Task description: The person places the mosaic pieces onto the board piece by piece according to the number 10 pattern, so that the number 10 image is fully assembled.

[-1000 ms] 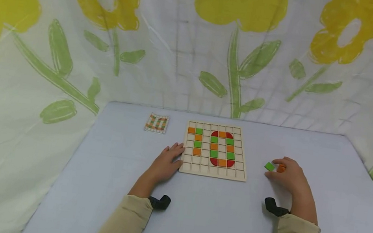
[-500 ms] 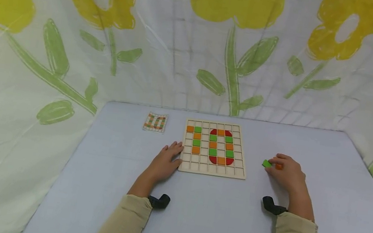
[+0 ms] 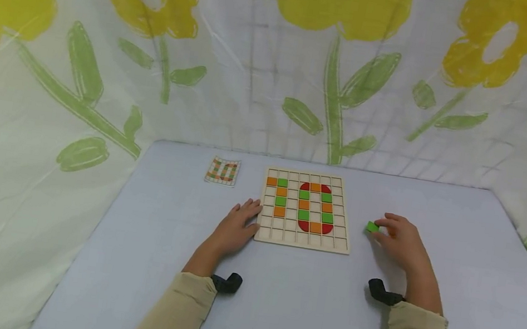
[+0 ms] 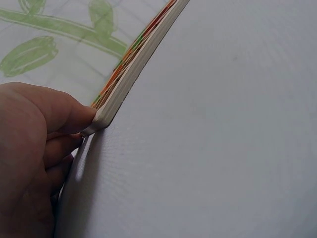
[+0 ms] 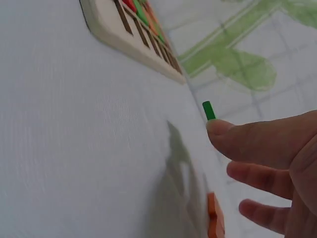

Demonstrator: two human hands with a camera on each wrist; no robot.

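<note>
My right hand (image 3: 404, 246) pinches a green square tile (image 3: 372, 227) by its edge, to the right of the grid board. In the right wrist view the tile (image 5: 208, 110) sticks out past the thumb (image 5: 257, 141), raised off the table. The wooden grid board (image 3: 301, 238) bears orange, green and red tiles laid out as a 1 and a 0. My left hand (image 3: 234, 230) rests at the board's left edge, fingers spread. In the left wrist view its thumb (image 4: 74, 115) touches the board's near corner.
Orange tiles (image 5: 214, 218) lie on the table below the right hand, mostly covered by its fingers in the head view. A small pattern card (image 3: 222, 171) lies left of the board. A flower-painted sheet (image 3: 232, 98) hangs behind the pale table (image 3: 299, 304).
My right hand has closed on the green tile, lifted it and carried it slightly left, away from the orange tiles. The left hand keeps its place at the board.
</note>
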